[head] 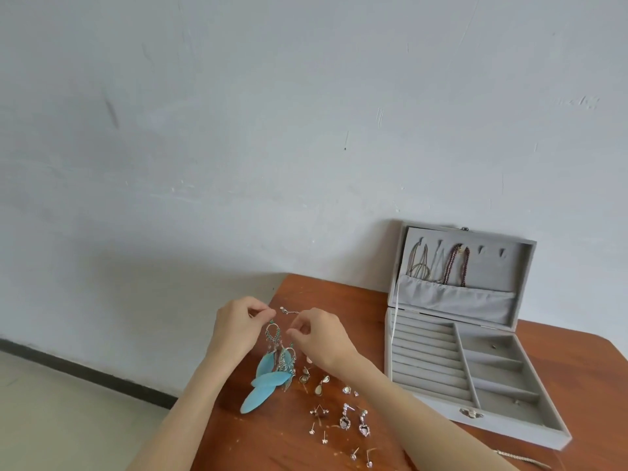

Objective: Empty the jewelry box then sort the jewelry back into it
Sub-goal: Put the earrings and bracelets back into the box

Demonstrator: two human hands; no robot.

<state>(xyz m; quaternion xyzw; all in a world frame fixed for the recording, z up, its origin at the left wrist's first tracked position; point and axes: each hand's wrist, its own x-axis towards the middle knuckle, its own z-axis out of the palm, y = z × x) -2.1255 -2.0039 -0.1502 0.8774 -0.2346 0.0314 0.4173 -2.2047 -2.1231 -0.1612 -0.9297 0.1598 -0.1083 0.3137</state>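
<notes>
A grey velvet jewelry box (421, 396) stands open on the right of the wooden table (339, 290), with several necklaces (438, 263) hanging in its lid. My left hand (238, 328) pinches the hook of a turquoise feather earring (268, 379), which dangles over the table. My right hand (319, 334) is beside it, fingers curled close to the earring's metal part; whether it grips anything I cannot tell. A thin silver chain (289, 311) lies just beyond my hands. Several small earrings and studs (343, 416) lie scattered in front of me.
The table's left edge runs diagonally below my left forearm, with pale floor beyond. A white wall rises behind the table. A silvery chain piece (520, 458) lies near the front right, past the box's corner. The box compartments (496, 372) hold a few tiny items.
</notes>
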